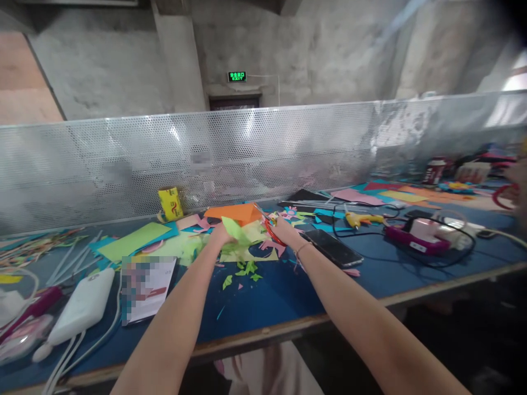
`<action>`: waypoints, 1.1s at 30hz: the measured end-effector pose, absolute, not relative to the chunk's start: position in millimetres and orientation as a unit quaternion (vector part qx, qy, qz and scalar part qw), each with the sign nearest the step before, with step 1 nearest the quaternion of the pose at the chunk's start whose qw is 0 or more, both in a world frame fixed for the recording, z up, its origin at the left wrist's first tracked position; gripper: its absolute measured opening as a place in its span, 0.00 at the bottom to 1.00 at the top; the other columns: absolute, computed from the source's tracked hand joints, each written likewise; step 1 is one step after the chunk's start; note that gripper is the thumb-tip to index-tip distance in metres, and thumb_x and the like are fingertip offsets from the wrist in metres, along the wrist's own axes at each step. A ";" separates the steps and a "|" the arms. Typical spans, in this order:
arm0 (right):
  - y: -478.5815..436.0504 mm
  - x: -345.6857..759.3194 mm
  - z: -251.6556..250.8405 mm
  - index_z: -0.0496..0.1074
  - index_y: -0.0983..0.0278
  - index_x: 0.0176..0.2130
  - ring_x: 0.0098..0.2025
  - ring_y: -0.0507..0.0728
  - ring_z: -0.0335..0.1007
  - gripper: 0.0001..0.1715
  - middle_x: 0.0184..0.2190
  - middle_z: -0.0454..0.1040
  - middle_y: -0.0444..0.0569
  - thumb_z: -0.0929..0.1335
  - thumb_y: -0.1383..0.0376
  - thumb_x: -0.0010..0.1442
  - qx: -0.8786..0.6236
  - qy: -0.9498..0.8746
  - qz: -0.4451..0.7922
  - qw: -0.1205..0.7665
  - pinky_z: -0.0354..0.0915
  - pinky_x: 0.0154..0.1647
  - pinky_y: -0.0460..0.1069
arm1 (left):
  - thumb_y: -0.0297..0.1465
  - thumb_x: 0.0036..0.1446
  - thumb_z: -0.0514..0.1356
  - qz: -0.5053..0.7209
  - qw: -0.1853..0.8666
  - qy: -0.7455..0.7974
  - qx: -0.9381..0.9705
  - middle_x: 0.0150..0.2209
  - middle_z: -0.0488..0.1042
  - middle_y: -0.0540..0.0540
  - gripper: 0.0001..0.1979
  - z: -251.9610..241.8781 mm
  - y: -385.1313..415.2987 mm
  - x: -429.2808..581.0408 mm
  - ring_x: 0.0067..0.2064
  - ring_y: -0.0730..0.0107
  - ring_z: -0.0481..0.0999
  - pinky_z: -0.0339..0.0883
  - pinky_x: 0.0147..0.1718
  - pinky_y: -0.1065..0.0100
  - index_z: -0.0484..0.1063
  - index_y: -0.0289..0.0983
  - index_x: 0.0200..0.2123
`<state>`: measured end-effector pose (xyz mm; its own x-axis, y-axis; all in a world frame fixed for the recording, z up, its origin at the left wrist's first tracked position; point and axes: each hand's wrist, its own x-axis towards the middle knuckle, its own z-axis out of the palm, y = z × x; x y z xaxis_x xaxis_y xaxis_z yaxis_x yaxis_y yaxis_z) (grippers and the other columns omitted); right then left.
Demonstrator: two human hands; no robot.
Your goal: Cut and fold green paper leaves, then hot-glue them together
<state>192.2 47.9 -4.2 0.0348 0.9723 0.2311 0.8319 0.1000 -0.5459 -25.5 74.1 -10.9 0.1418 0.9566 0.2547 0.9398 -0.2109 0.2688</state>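
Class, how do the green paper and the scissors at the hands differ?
The green paper is a bent, light green sheet; the scissors are a red-handled tool. The left hand holds the green paper, while the right hand holds the scissors. Both are hand-held.

Ahead of you rises a blotchy grey wall [132,71], with a paler pillar [178,60] left of centre. A green exit sign [237,77] glows above a dark doorway [234,102]. Nearer you, a perforated metal screen [263,148] catches bright reflections along the far side of your blue table [267,299]. A salmon-coloured surface [33,77] shows at your far left; brightness washes your far right.
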 end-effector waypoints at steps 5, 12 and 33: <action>46.3 191.3 -3.1 0.60 0.68 0.37 0.38 0.59 0.69 0.25 0.35 0.71 0.59 0.61 0.49 0.52 -0.649 -0.681 0.133 0.313 0.59 0.30 0.46 | 0.30 0.42 0.59 0.253 0.019 0.659 0.709 0.41 0.73 0.38 0.21 -3.5 71.9 -37.7 0.44 0.60 0.71 0.62 0.40 0.68 0.68 0.31 0.42; 48.3 185.7 -5.5 0.58 0.65 0.35 0.34 0.53 0.64 0.22 0.33 0.68 0.49 0.64 0.50 0.50 -0.568 -0.684 0.222 0.399 0.59 0.31 0.45 | 0.34 0.48 0.55 0.522 0.076 0.594 0.608 0.40 0.74 0.41 0.14 11.2 67.1 -55.7 0.41 0.63 0.72 0.64 0.40 0.66 0.68 0.33 0.39; 35.7 171.3 -13.5 0.60 0.63 0.30 0.18 0.46 0.53 0.22 0.20 0.56 0.38 0.65 0.48 0.48 -0.368 -0.692 0.499 0.369 0.56 0.18 0.43 | 0.36 0.55 0.50 0.596 -0.019 0.527 0.605 0.41 0.72 0.40 0.14 14.6 51.4 -39.2 0.44 0.64 0.71 0.62 0.42 0.67 0.62 0.35 0.43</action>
